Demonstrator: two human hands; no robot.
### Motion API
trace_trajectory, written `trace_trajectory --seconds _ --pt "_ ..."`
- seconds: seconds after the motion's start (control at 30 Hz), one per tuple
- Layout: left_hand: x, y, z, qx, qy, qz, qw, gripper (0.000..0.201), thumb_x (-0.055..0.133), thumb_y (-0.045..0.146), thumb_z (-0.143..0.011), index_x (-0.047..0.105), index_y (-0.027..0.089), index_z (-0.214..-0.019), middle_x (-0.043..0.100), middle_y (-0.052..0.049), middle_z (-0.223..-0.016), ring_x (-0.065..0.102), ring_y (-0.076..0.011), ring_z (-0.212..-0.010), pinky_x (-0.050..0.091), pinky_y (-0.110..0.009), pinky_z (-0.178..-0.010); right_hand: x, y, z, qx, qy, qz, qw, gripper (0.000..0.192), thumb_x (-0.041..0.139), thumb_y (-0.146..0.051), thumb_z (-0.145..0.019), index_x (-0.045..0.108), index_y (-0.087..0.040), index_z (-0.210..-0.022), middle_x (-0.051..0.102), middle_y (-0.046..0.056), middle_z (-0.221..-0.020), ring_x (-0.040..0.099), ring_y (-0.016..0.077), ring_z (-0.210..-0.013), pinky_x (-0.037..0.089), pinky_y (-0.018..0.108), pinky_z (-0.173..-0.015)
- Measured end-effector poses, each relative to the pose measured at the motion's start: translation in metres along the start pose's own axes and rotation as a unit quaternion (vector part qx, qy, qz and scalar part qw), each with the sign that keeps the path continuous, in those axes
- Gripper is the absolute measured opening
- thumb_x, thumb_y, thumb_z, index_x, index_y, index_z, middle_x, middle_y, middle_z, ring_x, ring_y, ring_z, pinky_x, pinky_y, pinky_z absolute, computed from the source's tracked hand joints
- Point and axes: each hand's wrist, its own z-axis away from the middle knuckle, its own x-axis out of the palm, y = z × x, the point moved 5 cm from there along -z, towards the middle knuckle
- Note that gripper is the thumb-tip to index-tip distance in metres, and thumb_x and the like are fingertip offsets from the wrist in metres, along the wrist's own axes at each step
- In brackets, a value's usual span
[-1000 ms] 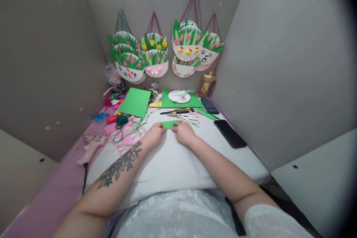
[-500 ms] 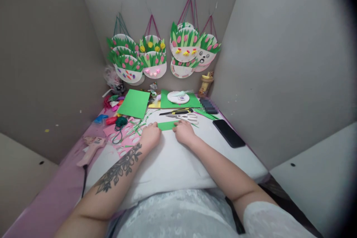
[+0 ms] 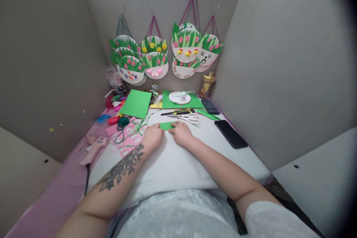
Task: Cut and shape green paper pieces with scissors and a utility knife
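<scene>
A narrow piece of green paper (image 3: 166, 126) lies low over the white table covering, between my two hands. My left hand (image 3: 154, 135) is closed at its left end, fingers curled down. My right hand (image 3: 180, 133) pinches the other end, thumb and fingers together on the paper. Just beyond the hands lie white-handled scissors (image 3: 191, 119) and a black-and-yellow utility knife (image 3: 178, 112). Thin green paper scraps (image 3: 139, 126) are scattered to the left of my left hand.
A glue gun (image 3: 95, 150), dark green yarn (image 3: 123, 121) and pink punched paper (image 3: 126, 139) lie left. Green sheets (image 3: 136, 104), a white plate (image 3: 173, 98) and a phone (image 3: 231, 134) lie around. Paper-plate baskets (image 3: 186, 54) hang on the grey back panel (image 3: 167, 3).
My right hand has slid left, closer to my left hand, so less of the green paper shows between them. The whole view has shifted slightly.
</scene>
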Motion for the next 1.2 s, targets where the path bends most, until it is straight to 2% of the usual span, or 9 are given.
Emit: trace_trajectory --seconds 0.17,0.33,0.5,0.6,0.73,0.83,0.93,1.0,1.2 --pt "-0.001 -0.006 0.002 -0.035 -0.006 -0.022 0.999 0.033 0.038 0.014 -0.086 0.070 0.011 -0.090 0.058 -0.018 -0.097 0.056 -0.0275 -0.096 0.038 -0.040 -0.083 -0.003 0.012 0.008 0.035 -0.014 0.035 0.999 0.034 0.046 -0.018 -0.083 0.070 -0.026 -0.107 0.061 0.009 -0.121 0.045 0.0284 -0.114 0.035 0.040 -0.088" --pt "-0.001 -0.010 0.004 -0.071 -0.027 -0.029 0.997 0.033 0.037 0.007 -0.082 0.069 0.006 -0.089 0.059 -0.019 -0.094 0.059 -0.0263 -0.091 0.041 -0.038 -0.078 -0.006 0.028 0.015 0.093 -0.028 0.042 0.994 0.035 0.046 -0.016 -0.083 0.070 -0.026 -0.105 0.062 0.010 -0.120 0.047 0.0291 -0.113 0.036 0.040 -0.086" --pt "0.001 -0.011 0.004 -0.067 -0.034 -0.018 0.997 0.034 0.036 0.007 -0.081 0.068 0.006 -0.090 0.058 -0.019 -0.094 0.061 -0.0256 -0.086 0.044 -0.036 -0.072 -0.008 0.034 0.017 0.127 -0.018 0.050 0.990 0.031 0.047 -0.011 -0.078 0.073 -0.019 -0.092 0.066 0.013 -0.109 0.052 0.0273 -0.105 0.038 0.036 -0.083" --pt "0.004 -0.014 0.002 -0.071 -0.023 -0.013 0.997 0.031 0.038 0.008 -0.080 0.068 0.006 -0.089 0.058 -0.018 -0.091 0.061 -0.0246 -0.085 0.044 -0.034 -0.072 -0.005 0.037 0.015 0.138 -0.003 0.051 0.989 0.031 0.045 -0.009 -0.079 0.072 -0.015 -0.093 0.067 0.015 -0.104 0.053 0.0265 -0.102 0.038 0.034 -0.082" --pt "0.006 -0.014 -0.002 -0.065 0.003 -0.015 0.998 0.032 0.038 0.009 -0.080 0.069 0.007 -0.088 0.058 -0.017 -0.090 0.059 -0.0258 -0.088 0.043 -0.036 -0.074 -0.001 0.036 0.008 0.080 0.028 0.054 0.995 0.029 0.042 -0.013 -0.087 0.069 -0.016 -0.098 0.064 0.013 -0.107 0.049 0.0256 -0.106 0.036 0.034 -0.086" --pt "0.005 -0.007 -0.005 -0.010 0.025 -0.005 1.000 0.033 0.037 0.011 -0.084 0.069 0.010 -0.089 0.058 -0.017 -0.095 0.055 -0.0266 -0.096 0.041 -0.037 -0.080 0.000 0.027 0.001 0.007 0.016 0.062 0.998 0.026 0.042 -0.019 -0.091 0.068 -0.017 -0.099 0.064 0.012 -0.103 0.049 0.0245 -0.104 0.035 0.034 -0.087" --pt "0.007 -0.002 -0.008 0.042 0.035 0.017 0.998 0.033 0.038 0.013 -0.086 0.069 0.014 -0.094 0.059 -0.014 -0.095 0.053 -0.0239 -0.097 0.040 -0.035 -0.084 -0.001 0.018 -0.004 -0.036 -0.004 0.070 0.997 0.026 0.042 -0.019 -0.092 0.067 -0.015 -0.099 0.063 0.013 -0.099 0.052 0.0230 -0.096 0.037 0.033 -0.083" --pt "0.009 -0.002 -0.010 0.054 0.043 0.035 0.997 0.033 0.039 0.013 -0.086 0.069 0.016 -0.096 0.060 -0.013 -0.094 0.054 -0.0225 -0.096 0.040 -0.034 -0.085 -0.002 0.015 -0.006 -0.048 -0.011 0.072 0.996 0.025 0.042 -0.018 -0.092 0.066 -0.014 -0.100 0.063 0.013 -0.099 0.052 0.0227 -0.095 0.037 0.032 -0.082" --pt "0.014 -0.009 -0.018 0.029 0.069 0.082 0.994 0.028 0.043 0.021 -0.088 0.070 0.017 -0.095 0.062 -0.010 -0.092 0.056 -0.0208 -0.095 0.041 -0.031 -0.087 0.000 0.018 -0.007 -0.035 -0.014 0.057 0.998 0.026 0.040 -0.015 -0.093 0.063 -0.015 -0.104 0.062 0.013 -0.100 0.051 0.0219 -0.099 0.037 0.030 -0.082"
